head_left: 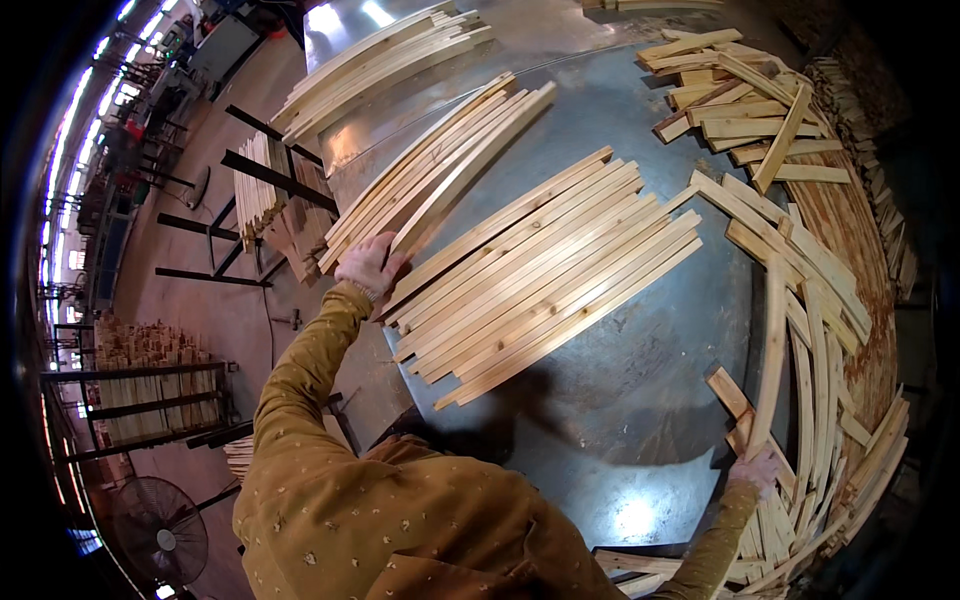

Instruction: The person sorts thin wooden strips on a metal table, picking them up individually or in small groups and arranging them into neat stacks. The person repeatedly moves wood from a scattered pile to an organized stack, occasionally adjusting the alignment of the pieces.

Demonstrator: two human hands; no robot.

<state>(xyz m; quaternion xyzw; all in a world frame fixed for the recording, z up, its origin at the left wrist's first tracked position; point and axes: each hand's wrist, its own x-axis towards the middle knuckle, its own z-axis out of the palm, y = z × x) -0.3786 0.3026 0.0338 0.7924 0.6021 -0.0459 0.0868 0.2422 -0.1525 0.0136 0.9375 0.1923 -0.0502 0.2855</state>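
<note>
1. Pinching the near end of a pale wooden strip [485, 160], the person's left hand [366, 265] has its thumb above that end and its fingers curled below; the strip runs from this grasp away and to the right across the tabletop.
2. The right hand [757, 470] is closed round the lower end of a long strip [773, 350], which stretches forward from the fingers and looks bowed in this wide view.
3. Just beyond the left fingers lies a fanned group of strips [425, 170], close along the left side of the held one.
4. To the right of the left fingers, between the two hands, a broad row of strips [540, 275] lies side by side on the metal table [640, 390], its ends uneven.
5. Around and right of the right fingers spreads a loose heap of strips [825, 370], crossing at many angles.
6. Farther ahead of the right fingers sits a jumble of shorter pieces [750, 110].
7. Well beyond the left fingers rests another bundle of strips [385, 65].
8. Behind and left of the left fingers stand a loaded rack [155, 405] and a round fan [160, 530].
</note>
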